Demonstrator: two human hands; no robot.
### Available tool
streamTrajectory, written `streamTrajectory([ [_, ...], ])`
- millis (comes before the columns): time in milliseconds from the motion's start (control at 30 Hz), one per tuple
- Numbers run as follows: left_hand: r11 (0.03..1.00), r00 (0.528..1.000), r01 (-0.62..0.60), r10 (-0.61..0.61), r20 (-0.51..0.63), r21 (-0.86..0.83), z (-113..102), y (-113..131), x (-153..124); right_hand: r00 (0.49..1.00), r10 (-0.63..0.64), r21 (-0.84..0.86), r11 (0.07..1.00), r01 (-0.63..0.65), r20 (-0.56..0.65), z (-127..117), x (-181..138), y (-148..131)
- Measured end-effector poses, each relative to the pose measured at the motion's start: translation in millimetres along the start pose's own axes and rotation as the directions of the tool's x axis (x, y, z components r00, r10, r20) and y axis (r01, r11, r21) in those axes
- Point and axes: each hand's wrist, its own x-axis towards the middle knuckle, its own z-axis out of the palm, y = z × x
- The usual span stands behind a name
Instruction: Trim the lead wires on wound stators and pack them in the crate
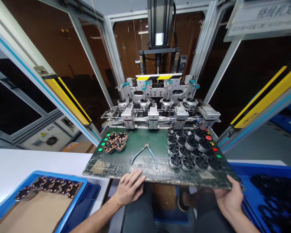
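Note:
My left hand (131,186) lies on the front edge of the green work table (135,132), its fingers stretched out and holding nothing. Just beyond it is a pair of cutting pliers (147,147) with blue handles, spread open on the table. At the right front corner, my right hand (229,195) grips the table's edge, thumb on top and fingers partly hidden underneath. Bare motor stator cores (188,164) stand stacked in rows ahead of my right hand. Several copper-wound stators (120,145) sit together at the table's left.
A winding machine (153,118) with several stations, stators on its holders, spans the back. Yellow light-curtain bars (69,102) flank both sides. At left is a blue bin (83,187) with wound stators on cardboard; at right a blue bin (240,168) holds black parts. Red and green buttons (215,149) line the table's sides.

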Motion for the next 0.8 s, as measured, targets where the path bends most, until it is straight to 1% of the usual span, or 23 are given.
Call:
streamTrajectory([
  [300, 1.0, 1.0, 0.001, -0.001, -0.013, -0.009, -2.2, 1.3, 5.7, 1.0, 0.005, 0.002, 1.0, -0.005, 0.012, 1.1, -2.7, -1.3],
  [567, 1.0, 1.0, -0.008, 0.008, 0.009, 0.029, 0.5, 0.0, -2.0, 1.0, 0.005, -0.025, 1.0, -0.004, 0.028, -2.8, 1.3, 1.7],
  [800, 1.0, 1.0, 0.005, -0.005, -0.004, -0.006, -1.2, 1.5, 2.5, 1.0, 0.008, -0.02, 1.0, -0.008, 0.006, -3.7, 3.9, 2.4],
])
